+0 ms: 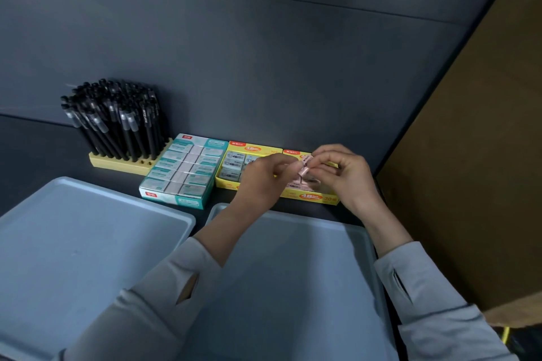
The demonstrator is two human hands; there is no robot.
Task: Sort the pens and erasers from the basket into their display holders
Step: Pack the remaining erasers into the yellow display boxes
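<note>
Pink eraser (303,172), pinched by left hand (263,182) and right hand (347,174) held close together, hangs just above the yellow display box (308,199) at the tabletop's back edge, seemingly being squared to fit a row.

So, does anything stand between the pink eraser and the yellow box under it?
Nothing visible does. The left hand and right hand pinch the pink eraser over the right yellow box, partly hiding it.
</note>
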